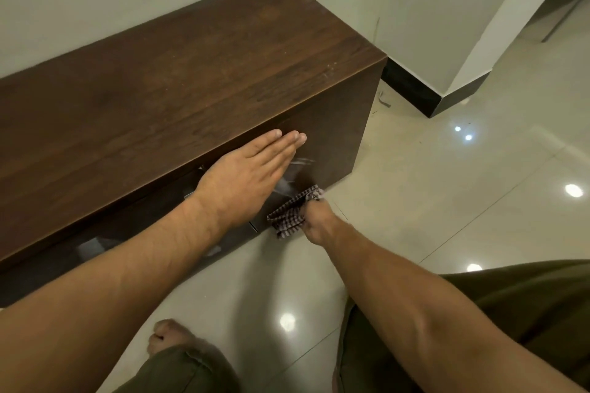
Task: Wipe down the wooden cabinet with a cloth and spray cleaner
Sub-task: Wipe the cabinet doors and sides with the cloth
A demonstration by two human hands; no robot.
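A low, dark-brown wooden cabinet (178, 73) stands against the wall, seen from above. My left hand (245, 175) lies flat with its fingers together on the cabinet's front top edge, holding nothing. My right hand (319, 220) grips a bunched checkered cloth (292, 212) and presses it against the bottom right of the cabinet's front face, near the floor. Wet streaks shine on the front panel just above the cloth. No spray bottle is in view.
Glossy beige floor tiles (447, 185) spread to the right and front. A white wall corner with black skirting (447, 99) juts out right of the cabinet. My bare foot (172, 335) and knees in olive trousers (526, 313) are at the bottom.
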